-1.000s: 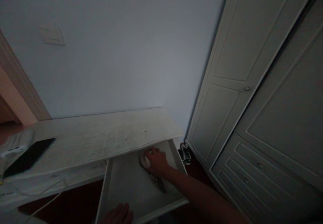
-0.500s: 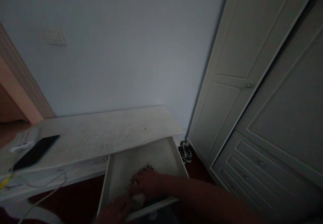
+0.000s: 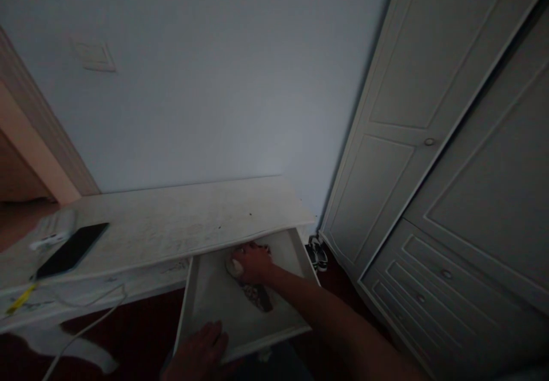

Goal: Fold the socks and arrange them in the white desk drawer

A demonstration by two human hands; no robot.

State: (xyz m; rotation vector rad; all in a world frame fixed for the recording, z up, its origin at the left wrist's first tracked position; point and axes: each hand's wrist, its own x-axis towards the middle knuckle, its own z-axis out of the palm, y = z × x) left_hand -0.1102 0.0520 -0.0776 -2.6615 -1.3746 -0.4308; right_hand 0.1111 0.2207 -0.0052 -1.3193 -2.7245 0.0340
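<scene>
The white drawer (image 3: 214, 312) is pulled out from under the table. My right hand (image 3: 254, 262) reaches into its back part, fingers curled over a dark-and-light patterned item (image 3: 258, 297) that looks soft, perhaps cloth. A pale rounded thing (image 3: 234, 268) shows at the thumb side of that hand; dim light and the fingers hide what it is. At the drawer's front left corner, my left hand (image 3: 201, 346) is closed over the front edge.
A dark phone (image 3: 72, 249) and a white power strip (image 3: 54, 229) lie on the worn white tabletop (image 3: 171, 215). A white cable (image 3: 92, 324) hangs in front at left. Shoes (image 3: 317, 253) stand on the dark red floor, beside a grey wardrobe (image 3: 386, 169).
My right hand has moved from the drawer's front to its back with the patterned item. My left hand is now apart from it, at the front edge. The view has shifted slightly.
</scene>
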